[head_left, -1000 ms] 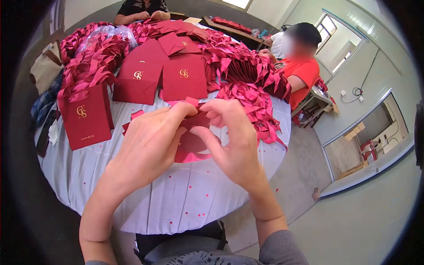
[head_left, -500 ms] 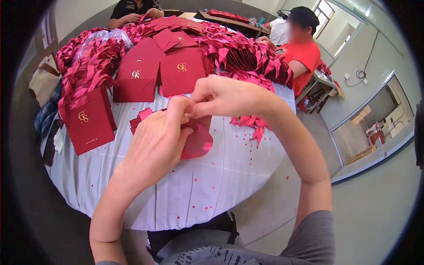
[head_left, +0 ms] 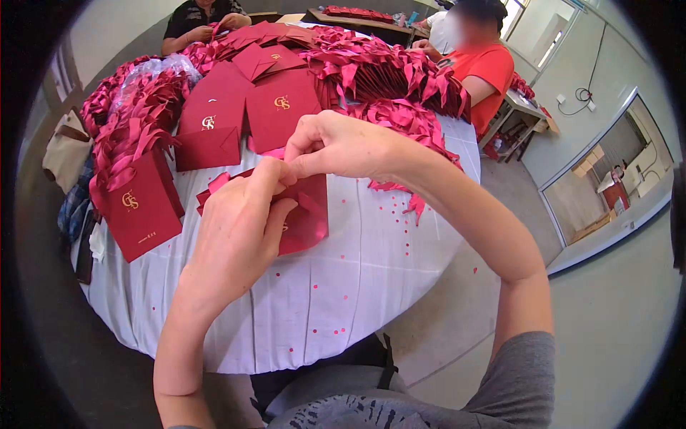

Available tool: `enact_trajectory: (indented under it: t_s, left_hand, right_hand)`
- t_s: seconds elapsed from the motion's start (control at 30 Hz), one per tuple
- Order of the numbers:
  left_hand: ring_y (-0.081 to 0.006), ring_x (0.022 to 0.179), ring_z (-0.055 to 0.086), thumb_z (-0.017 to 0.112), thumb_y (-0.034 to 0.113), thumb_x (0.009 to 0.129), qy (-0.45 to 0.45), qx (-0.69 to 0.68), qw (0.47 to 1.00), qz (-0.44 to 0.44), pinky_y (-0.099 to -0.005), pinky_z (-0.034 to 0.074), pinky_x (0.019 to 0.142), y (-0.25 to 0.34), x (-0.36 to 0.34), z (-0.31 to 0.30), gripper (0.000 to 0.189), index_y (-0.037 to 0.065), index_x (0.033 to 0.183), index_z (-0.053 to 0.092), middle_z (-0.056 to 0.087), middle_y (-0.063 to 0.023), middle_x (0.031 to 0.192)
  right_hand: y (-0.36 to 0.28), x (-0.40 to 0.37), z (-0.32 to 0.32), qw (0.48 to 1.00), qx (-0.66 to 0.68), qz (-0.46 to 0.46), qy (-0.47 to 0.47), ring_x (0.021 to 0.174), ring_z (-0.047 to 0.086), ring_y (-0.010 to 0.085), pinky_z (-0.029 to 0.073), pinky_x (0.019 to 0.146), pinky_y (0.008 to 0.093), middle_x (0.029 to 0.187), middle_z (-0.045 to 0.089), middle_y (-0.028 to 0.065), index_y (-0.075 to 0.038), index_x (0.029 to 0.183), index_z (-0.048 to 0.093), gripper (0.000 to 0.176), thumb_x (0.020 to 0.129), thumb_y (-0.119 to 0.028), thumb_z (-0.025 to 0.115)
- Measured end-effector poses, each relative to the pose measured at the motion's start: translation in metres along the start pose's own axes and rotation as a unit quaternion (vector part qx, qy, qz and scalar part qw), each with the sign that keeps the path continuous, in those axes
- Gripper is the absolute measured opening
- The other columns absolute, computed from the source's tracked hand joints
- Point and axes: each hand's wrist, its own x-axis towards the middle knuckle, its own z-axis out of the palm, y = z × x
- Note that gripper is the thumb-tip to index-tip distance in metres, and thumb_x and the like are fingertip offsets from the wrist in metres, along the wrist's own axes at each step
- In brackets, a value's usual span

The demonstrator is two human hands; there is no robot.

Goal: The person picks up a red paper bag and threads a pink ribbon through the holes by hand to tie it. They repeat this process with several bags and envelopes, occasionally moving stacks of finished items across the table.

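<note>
A dark red paper gift bag with pink ribbon lies in front of me, mostly covered by my hands. Over its left side, my left hand is closed, thumb and forefinger pinching the bag's ribbon. My right hand comes in from the right with its fingertips pinched against the left fingertips, also on the ribbon; the exact grip is hidden between them. A loose length of pink ribbon hangs over the bag's front, and part of a gold logo shows beside my left thumb.
Red bags with gold logos lie beyond my hands. Another bag leans at left under ribboned bags. Rows of ribboned bags fill the far right. Red dots litter the white tablecloth. Two people sit across the table.
The view has shifted slightly, and both hands with the bag appear a little further left. The fingertips stay pinched together, and more of the bag's front shows below them.
</note>
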Motion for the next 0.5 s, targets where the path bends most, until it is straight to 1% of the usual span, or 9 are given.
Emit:
enact_trajectory:
  t_s: [0.03,0.1,0.13,0.2,0.3,0.33,0.4,0.43,0.5]
  left_hand:
    - [-0.0314,0.074,0.061,0.062,-0.005,0.075,0.008,-0.001,1.000,0.006,-0.0385,0.046,0.065,0.000,0.001,0.001,0.025,0.001,0.095,0.048,0.062,-0.0140,0.082]
    - [-0.0313,0.074,0.061,0.062,-0.005,0.075,-0.006,0.004,1.000,0.004,-0.0387,0.045,0.065,0.004,0.001,-0.001,0.025,0.001,0.095,0.049,0.062,-0.0138,0.081]
    - [-0.0313,0.073,0.061,0.062,-0.005,0.075,-0.020,0.010,1.000,-0.001,-0.0390,0.045,0.064,0.005,0.000,-0.002,0.025,0.002,0.095,0.049,0.062,-0.0137,0.080]
    - [-0.0312,0.072,0.060,0.062,-0.004,0.075,-0.008,0.019,1.000,-0.001,-0.0392,0.045,0.063,0.007,0.000,-0.001,0.024,0.002,0.094,0.049,0.061,-0.0133,0.079]
    - [-0.0300,0.078,0.062,0.061,-0.007,0.076,-0.027,0.007,0.999,-0.031,-0.0349,0.047,0.068,0.006,0.001,-0.002,0.022,-0.001,0.094,0.050,0.062,-0.0145,0.084]
    - [-0.0304,0.078,0.062,0.061,-0.007,0.076,-0.019,0.014,0.999,-0.023,-0.0351,0.047,0.068,0.006,0.001,-0.002,0.023,-0.001,0.095,0.049,0.062,-0.0149,0.085]
    - [-0.0308,0.078,0.062,0.061,-0.007,0.076,-0.007,0.022,1.000,-0.015,-0.0352,0.047,0.068,0.004,0.000,-0.001,0.023,-0.001,0.095,0.049,0.062,-0.0152,0.086]
    - [-0.0312,0.078,0.062,0.062,-0.006,0.076,-0.001,0.023,1.000,-0.016,-0.0356,0.047,0.068,0.003,0.000,0.000,0.025,0.000,0.097,0.048,0.062,-0.0156,0.086]
    - [-0.0316,0.079,0.062,0.062,-0.006,0.076,0.012,0.022,0.999,-0.022,-0.0360,0.047,0.068,0.003,0.000,0.001,0.027,0.000,0.098,0.048,0.062,-0.0160,0.086]
  right_hand:
    - [0.003,0.002,0.000,1.000,-0.002,0.001,0.001,0.078,0.057,0.0115,0.043,0.076,0.0251,0.081,0.063,0.0027,-0.002,0.087,0.067,0.021,0.080,-0.021,0.069]
    - [0.010,0.006,-0.001,0.983,0.181,-0.017,0.012,0.080,0.057,0.0097,0.043,0.078,0.0236,0.084,0.064,0.0009,-0.002,0.088,0.067,0.019,0.083,-0.021,0.068]
    - [0.008,0.007,-0.004,0.986,0.154,-0.036,0.049,0.081,0.057,0.0078,0.043,0.076,0.0223,0.087,0.064,-0.0005,-0.002,0.089,0.067,0.019,0.085,-0.021,0.066]
    - [0.009,0.008,-0.010,0.965,0.240,-0.089,0.056,0.078,0.056,0.0066,0.043,0.070,0.0223,0.084,0.066,0.0031,-0.001,0.088,0.069,0.017,0.084,-0.017,0.066]
    - [0.018,0.013,-0.019,0.924,0.339,-0.131,0.120,0.071,0.050,0.0045,0.041,0.067,0.0204,0.085,0.061,-0.0010,-0.002,0.092,0.065,0.017,0.090,-0.018,0.060]
    - [0.022,0.016,-0.022,0.908,0.375,-0.156,0.101,0.068,0.049,0.0044,0.041,0.064,0.0200,0.085,0.060,-0.0003,-0.003,0.097,0.063,0.018,0.092,-0.018,0.057]
    - [0.029,0.010,-0.016,0.929,0.306,-0.123,0.169,0.065,0.049,0.0045,0.041,0.060,0.0198,0.083,0.060,-0.0004,-0.002,0.099,0.061,0.020,0.093,-0.020,0.057]
    - [0.018,-0.002,-0.011,0.942,0.220,-0.085,0.240,0.062,0.048,0.0040,0.040,0.056,0.0186,0.080,0.059,-0.0007,-0.001,0.099,0.059,0.020,0.093,-0.019,0.056]
    - [0.022,-0.017,0.003,0.925,0.173,-0.115,0.320,0.064,0.052,0.0049,0.042,0.055,0.0212,0.075,0.061,0.0018,0.000,0.094,0.060,0.022,0.090,-0.021,0.061]
